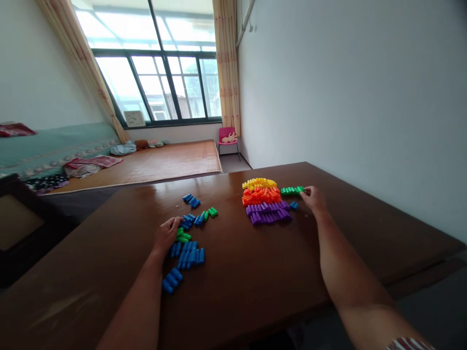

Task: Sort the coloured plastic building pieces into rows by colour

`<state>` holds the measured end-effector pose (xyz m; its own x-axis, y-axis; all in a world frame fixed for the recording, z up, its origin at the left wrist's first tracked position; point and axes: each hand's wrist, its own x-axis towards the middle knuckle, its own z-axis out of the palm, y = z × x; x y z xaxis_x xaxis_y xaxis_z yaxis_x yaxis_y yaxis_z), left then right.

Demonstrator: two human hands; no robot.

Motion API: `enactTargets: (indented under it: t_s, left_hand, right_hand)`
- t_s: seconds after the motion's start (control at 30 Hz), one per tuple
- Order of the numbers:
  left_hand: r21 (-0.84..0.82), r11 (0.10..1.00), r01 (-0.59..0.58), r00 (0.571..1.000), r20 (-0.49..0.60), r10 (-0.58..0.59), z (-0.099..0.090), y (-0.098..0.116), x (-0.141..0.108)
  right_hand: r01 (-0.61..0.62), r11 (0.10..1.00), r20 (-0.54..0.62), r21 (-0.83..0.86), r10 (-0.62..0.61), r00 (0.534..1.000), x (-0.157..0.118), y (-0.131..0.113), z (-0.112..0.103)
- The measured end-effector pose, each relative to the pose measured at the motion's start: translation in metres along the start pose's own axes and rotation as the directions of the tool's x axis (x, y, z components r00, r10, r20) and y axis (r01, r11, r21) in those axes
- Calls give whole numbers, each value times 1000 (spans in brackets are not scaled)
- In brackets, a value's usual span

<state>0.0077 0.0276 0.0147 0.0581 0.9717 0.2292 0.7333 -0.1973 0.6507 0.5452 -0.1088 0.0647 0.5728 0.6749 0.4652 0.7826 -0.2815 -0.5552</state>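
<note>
At the left, my left hand [168, 234] is closed, fingertips together at the edge of some small blue tube-shaped plastic pieces [188, 219]. Whether it grips one cannot be made out. Just below its fingers lie a few green pieces [183, 236], with more blue pieces [190, 255] nearer to me. On the right, my right hand [314, 199] pinches the end of a row of green plastic pieces [291, 190]. Left of that row, similar pieces lie sorted in yellow [260, 183], orange [261, 196] and purple [268, 213] rows. A small blue piece [294, 205] lies below the green row.
Everything lies on a glossy brown table [233, 272]. A white wall [350, 97] runs along the right. Beyond the table are a low bed [175, 158], a pink chair [227, 136] and a window with curtains [229, 63]. A dark chair back [22, 218] stands at the left.
</note>
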Motion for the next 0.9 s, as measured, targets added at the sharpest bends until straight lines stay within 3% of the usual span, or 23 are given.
enactTargets:
  t_s: [0.17, 0.33, 0.4, 0.5, 0.6, 0.7, 0.9]
  left_hand:
    - [15, 1000, -1, 1000, 9, 1, -2, -3, 2]
    - [23, 1000, -3, 1000, 20, 3, -4, 0, 0]
    - [16, 1000, -1, 1000, 20, 0, -4, 0, 0]
    - [22, 1000, 2, 1000, 15, -2, -3, 1, -1]
    - [21, 1000, -14, 1000, 10, 14, -2, 4, -3]
    - [17, 1000, -14, 1000, 9, 14, -3, 6, -4]
    - [-2, 999, -34, 999, 8, 34, -3, 6, -5]
  right_hand:
    - [-69, 997, 43, -34, 71, 997, -4, 27, 20]
    - [-195, 963, 114, -186, 218, 969, 11, 39, 36]
    - [-155, 966, 93, -205, 177, 980, 14, 38, 36]
    - [52, 985, 180, -166, -22, 983, 11, 33, 34]
    - [221, 971, 377, -95, -170, 910, 4, 33, 35]
    - [215, 972, 464, -92, -149, 873, -1, 36, 36]
    - [106, 988, 475, -114, -39, 879, -2, 40, 34]
